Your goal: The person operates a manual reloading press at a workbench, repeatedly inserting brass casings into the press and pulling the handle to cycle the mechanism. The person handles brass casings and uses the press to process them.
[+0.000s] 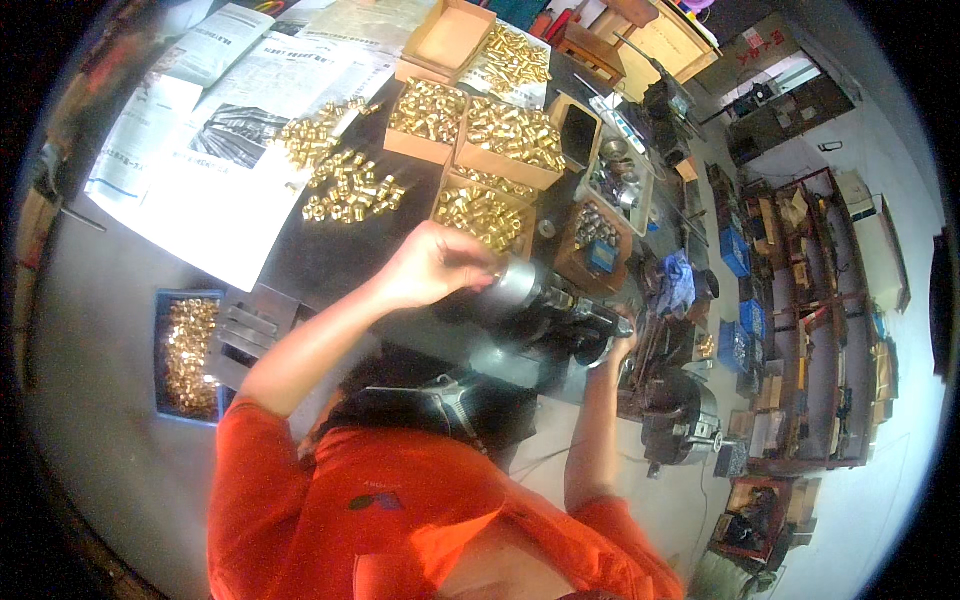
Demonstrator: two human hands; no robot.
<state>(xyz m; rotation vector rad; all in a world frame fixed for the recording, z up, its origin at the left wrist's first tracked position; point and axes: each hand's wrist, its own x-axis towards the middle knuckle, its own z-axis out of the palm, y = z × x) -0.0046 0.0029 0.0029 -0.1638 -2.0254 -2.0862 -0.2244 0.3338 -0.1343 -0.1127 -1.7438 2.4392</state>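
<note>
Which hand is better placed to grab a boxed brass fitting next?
Probably the left hand: it's at the machine's silver round head, just below the nearest boxed brass fittings in view. The right hand is farther off, at the machine's right end.

One left hand, one right hand, one silver-grey spindle, brass fittings beyond counting.

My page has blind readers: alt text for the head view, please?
The person's left hand is at the round silver end of a bench machine, right hand near its other end; cardboard boxes of brass-coloured fittings stand beyond.
</note>
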